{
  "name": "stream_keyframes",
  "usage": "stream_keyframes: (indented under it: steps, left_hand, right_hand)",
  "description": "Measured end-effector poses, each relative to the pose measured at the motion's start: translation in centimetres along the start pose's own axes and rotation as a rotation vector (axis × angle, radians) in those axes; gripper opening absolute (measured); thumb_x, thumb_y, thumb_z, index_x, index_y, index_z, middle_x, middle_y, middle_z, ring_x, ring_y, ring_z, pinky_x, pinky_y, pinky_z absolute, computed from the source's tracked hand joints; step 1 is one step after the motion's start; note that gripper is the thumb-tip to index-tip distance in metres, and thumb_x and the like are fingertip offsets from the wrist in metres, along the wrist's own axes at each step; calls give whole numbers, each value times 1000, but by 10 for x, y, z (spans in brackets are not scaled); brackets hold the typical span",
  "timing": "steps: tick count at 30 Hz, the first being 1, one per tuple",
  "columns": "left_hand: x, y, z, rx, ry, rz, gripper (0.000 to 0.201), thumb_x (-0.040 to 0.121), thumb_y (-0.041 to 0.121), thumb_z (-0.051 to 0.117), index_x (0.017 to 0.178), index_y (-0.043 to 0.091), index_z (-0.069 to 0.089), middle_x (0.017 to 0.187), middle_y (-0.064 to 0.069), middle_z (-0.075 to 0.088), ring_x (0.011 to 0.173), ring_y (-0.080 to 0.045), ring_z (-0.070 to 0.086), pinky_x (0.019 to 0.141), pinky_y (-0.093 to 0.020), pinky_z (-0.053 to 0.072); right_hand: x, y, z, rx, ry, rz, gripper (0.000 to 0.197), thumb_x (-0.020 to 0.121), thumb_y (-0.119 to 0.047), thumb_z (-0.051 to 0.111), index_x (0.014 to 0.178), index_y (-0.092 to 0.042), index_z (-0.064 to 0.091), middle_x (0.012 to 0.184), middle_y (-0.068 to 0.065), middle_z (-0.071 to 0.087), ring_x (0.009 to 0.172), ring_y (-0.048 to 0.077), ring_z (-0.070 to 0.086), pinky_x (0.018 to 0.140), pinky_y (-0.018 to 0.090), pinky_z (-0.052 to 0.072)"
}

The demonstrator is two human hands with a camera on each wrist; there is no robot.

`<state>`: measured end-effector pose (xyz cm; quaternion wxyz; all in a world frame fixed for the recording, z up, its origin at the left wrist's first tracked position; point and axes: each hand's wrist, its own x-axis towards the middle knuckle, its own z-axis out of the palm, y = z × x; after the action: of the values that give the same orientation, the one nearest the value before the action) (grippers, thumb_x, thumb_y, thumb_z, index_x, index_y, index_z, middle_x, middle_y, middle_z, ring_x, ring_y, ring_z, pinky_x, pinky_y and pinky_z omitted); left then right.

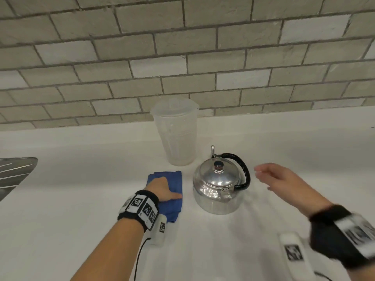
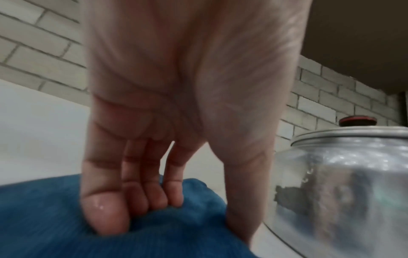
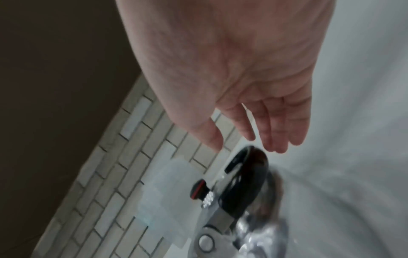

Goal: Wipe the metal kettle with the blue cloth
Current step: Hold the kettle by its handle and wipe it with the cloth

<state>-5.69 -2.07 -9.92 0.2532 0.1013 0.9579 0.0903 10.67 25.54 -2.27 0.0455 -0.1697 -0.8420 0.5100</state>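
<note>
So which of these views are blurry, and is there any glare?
Head view: right hand motion-smeared, left hand and blue cloth sharp, bright glints on the kettle. Left wrist view: soft throughout. Right wrist view: heavily smeared, tilted.

The cloth is a deep blue. The kettle is shiny silver metal, mirroring its surroundings, with a black handle and a dark lid knob ringed in red (the red shows plainly in the wrist views). The jug is cloudy translucent white. The bench is plain white. The wall tiles run in a staggered brick pattern of grey and paler grey, with darker grout. Black wristbands carry black-and-white square markers.
</note>
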Motion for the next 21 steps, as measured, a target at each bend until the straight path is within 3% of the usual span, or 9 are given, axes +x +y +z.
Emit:
stream_keyframes:
  steps: [2, 4, 6, 8, 11, 13, 15, 18, 21]
  left_hand:
    - [5, 0, 4, 36, 78, -1, 49, 84, 46, 69, 112, 5, 67, 106, -11, 68, 95, -21, 61, 83, -28, 46]
    - [6, 2, 3, 48, 164, 2, 24, 85, 33, 68, 80, 10, 62, 80, -4, 59, 82, -19, 54, 72, -26, 42]
    - [8, 0, 3, 23, 151, 23, 35, 89, 24, 63, 62, 15, 43, 65, 1, 45, 82, -19, 51, 70, -26, 40]
    - [9, -8, -1, -173, 110, 58, 39, 92, 19, 58, 58, 15, 40, 61, 1, 43, 74, -19, 52, 61, -24, 40]
    - [2, -12, -4, -696, 206, 150, 23, 93, 19, 59, 73, 7, 55, 68, -5, 56, 64, -16, 56, 61, -25, 51]
    - [-8, 2, -1, -939, 259, 273, 23, 92, 18, 59, 93, -4, 62, 83, -11, 63, 78, -20, 61, 71, -33, 55]
    - [-19, 25, 11, -1021, 243, 436, 37, 86, 26, 63, 102, -7, 61, 95, -10, 61, 89, -17, 59, 81, -31, 49]
    - [-21, 66, 45, -955, 338, 481, 23, 95, 34, 57, 103, 14, 50, 112, 2, 45, 101, -8, 49, 92, -21, 42]
    - [-8, 87, 50, -1192, 372, 428, 22, 102, 39, 42, 119, 24, 40, 120, 8, 49, 113, -12, 52, 97, -21, 43]
  right_hand:
    - [36, 5, 18, -53, -45, 93, 38, 93, -28, 56, 126, -11, 53, 110, 8, 64, 102, 24, 61, 90, 35, 48]
    - [55, 4, 32, 26, -73, 144, 42, 93, -28, 56, 128, -6, 50, 101, 11, 64, 89, 24, 62, 75, 31, 51]
    - [65, 0, 40, 118, -51, 166, 33, 94, -25, 54, 119, -3, 56, 78, 7, 59, 67, 19, 57, 60, 28, 47]
    - [72, -6, 43, 172, -10, 152, 23, 96, -21, 51, 101, 0, 58, 61, 5, 49, 52, 19, 48, 54, 28, 43]
    - [79, -21, 50, 122, 59, 38, 28, 97, -22, 47, 77, -4, 54, 59, 7, 44, 49, 21, 43, 54, 29, 38]
    - [82, -33, 54, 23, 83, -28, 30, 97, -23, 47, 74, -5, 54, 59, 4, 45, 53, 18, 43, 52, 29, 34]
    - [85, -40, 58, -62, 92, -75, 29, 97, -21, 46, 73, -6, 53, 59, 3, 46, 56, 17, 44, 52, 28, 31]
    - [86, -44, 62, -149, 98, -105, 24, 98, -19, 44, 81, -5, 54, 63, 1, 47, 68, 23, 48, 64, 27, 33]
    - [84, -45, 62, -193, 92, -112, 23, 99, -20, 42, 94, -3, 58, 75, 7, 54, 75, 24, 50, 66, 25, 34]
